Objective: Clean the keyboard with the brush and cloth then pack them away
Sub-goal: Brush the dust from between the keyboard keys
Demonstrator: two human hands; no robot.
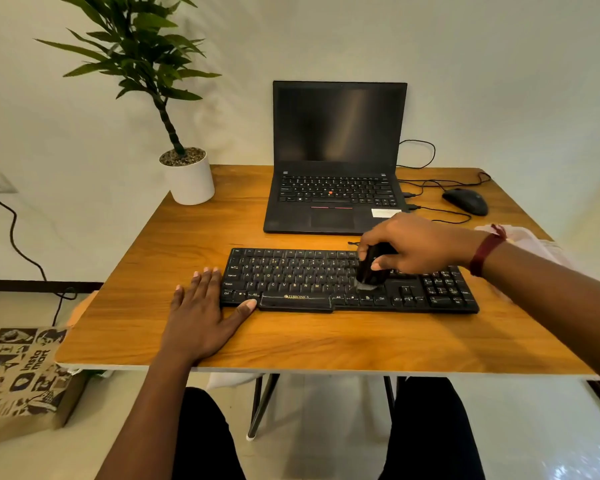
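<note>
A black keyboard [302, 280] lies across the middle of the wooden table [153, 258]. My right hand [413, 245] grips a black brush [369, 270], whose pale bristles touch the keys right of the keyboard's centre. My left hand [205, 313] lies flat on the table with straight fingers at the keyboard's left end, its thumb against the front edge. A pale cloth or bag [530, 240] shows behind my right wrist at the table's right edge, partly hidden.
An open black laptop [336, 161] stands behind the keyboard. A black mouse [465, 201] with cables lies at the back right. A white potted plant [187, 178] sits on the back left corner. On the floor at the left stands a printed paper bag [25, 375].
</note>
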